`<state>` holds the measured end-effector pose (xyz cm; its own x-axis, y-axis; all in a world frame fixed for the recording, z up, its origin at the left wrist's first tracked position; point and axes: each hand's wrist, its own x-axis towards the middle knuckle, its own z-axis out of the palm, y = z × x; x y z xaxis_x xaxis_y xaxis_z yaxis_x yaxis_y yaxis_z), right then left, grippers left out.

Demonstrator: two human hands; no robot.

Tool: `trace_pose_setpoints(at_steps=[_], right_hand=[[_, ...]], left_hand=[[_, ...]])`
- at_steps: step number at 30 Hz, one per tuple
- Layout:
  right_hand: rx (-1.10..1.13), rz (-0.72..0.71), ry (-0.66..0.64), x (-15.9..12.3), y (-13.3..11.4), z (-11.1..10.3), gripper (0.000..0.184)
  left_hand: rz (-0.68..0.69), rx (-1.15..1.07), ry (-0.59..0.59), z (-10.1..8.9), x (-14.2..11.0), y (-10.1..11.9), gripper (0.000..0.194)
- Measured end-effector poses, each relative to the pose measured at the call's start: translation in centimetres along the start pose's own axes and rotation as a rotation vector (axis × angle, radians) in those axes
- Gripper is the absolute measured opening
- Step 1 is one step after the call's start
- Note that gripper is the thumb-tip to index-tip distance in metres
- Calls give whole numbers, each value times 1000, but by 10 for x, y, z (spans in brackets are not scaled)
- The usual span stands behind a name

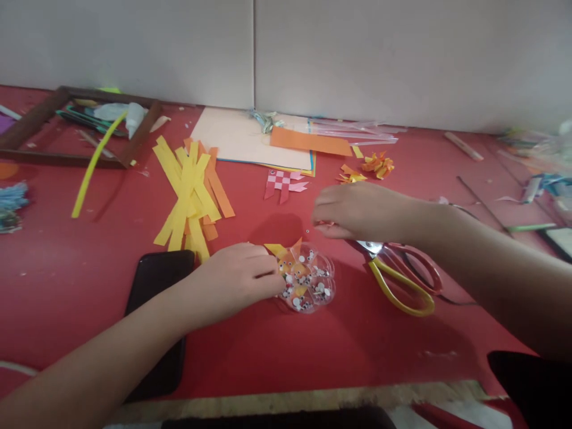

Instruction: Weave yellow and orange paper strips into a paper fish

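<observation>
My left hand (243, 274) is closed, with its fingertips at the left edge of a clear flower-shaped box (328, 274). Small googly eyes (320, 290) fill the compartments of this box. Orange and yellow paper (276, 249) pokes out at the box's top edge and shows among the eyes. My right hand (348, 210) hovers beyond the box, fingers bent together; a tiny reddish bit shows at the fingertips, too blurred to name. Beneath that wrist lie scissors (402, 289) with one yellow and one red handle. A pink-and-white woven paper fish (280, 180) lies further back.
Yellow paper strips (187, 190) are piled at left, near a black phone (156, 298). Behind stand pale paper sheets (232, 134) with an orange strip (308, 142). Crumpled orange-yellow paper (379, 165) sits beyond my right hand. A wooden frame (62, 158) surrounds tools at far left.
</observation>
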<state>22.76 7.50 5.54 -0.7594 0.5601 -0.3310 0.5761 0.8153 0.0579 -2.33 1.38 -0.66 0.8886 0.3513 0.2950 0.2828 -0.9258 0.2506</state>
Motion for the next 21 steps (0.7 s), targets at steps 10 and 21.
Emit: trace_pose_setpoints(at_steps=[10, 21], right_hand=[[112, 17, 147, -23, -9, 38, 23], [101, 586, 409, -126, 51, 62, 28]], left_hand=[[-202, 205, 139, -42, -3, -14, 25], [-767, 386, 160, -63, 26, -144, 32]])
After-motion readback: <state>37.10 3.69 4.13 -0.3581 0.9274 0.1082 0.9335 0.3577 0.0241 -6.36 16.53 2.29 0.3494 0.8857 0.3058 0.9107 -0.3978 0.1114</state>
